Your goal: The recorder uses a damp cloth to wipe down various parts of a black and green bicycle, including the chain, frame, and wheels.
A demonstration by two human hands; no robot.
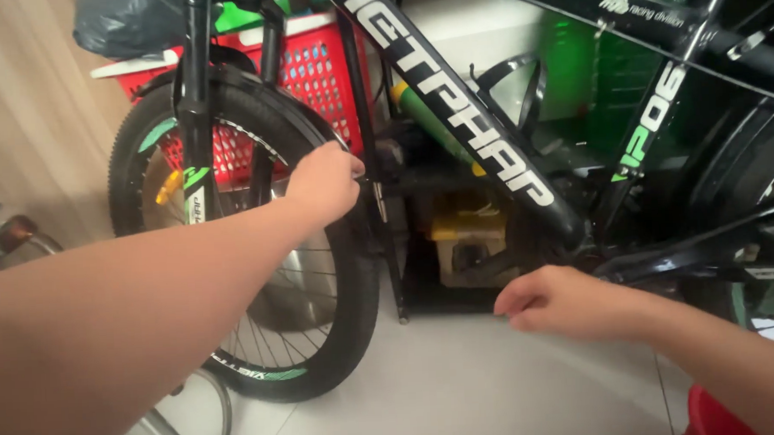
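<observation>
Fingers of the left hand [323, 184] curl against the rear edge of the front tyre [344, 332] of a black and green bicycle [452, 119], just where the mudguard [260, 97] ends; the grip looks closed on the tyre's rubber, though the fingertips are hidden behind the hand. The front wheel stands upright on the pale tiled floor [464, 388], at the left of the view, with its fork leg [193, 121] in front of a red plastic crate [315, 68]. The right hand [565, 301] hovers low beside the bottom of the down tube [461, 110], fingers loosely bent and holding nothing, well apart from the tyre. A yellow container [467, 227] sits on a dark shelf behind the frame.
</observation>
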